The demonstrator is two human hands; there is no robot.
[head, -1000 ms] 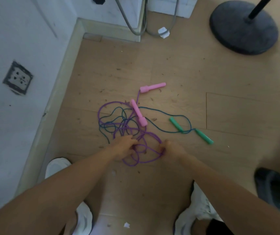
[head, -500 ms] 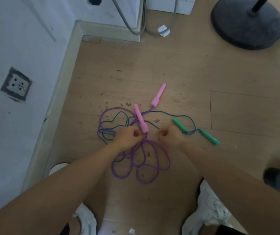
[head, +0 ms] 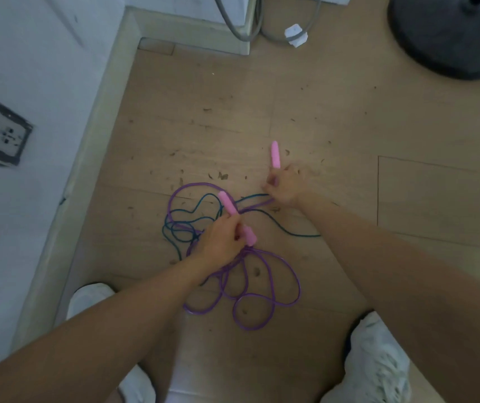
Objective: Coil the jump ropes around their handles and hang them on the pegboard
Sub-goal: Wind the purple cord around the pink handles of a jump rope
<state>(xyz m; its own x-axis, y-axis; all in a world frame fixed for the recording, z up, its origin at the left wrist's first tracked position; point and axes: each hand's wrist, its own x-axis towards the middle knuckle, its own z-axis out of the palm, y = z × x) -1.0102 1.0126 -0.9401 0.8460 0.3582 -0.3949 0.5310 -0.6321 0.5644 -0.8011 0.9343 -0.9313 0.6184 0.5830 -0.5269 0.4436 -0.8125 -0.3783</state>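
Hands grip pink handles amid tangled purple rope and teal rope.

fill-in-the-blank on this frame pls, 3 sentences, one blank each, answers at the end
1. The left hand is closed around a handle coloured ____.
2. The right hand grips the other handle of the ____ rope.
3. The teal rope lies tangled on the ____, held by neither hand.

Answers: pink; purple; floor
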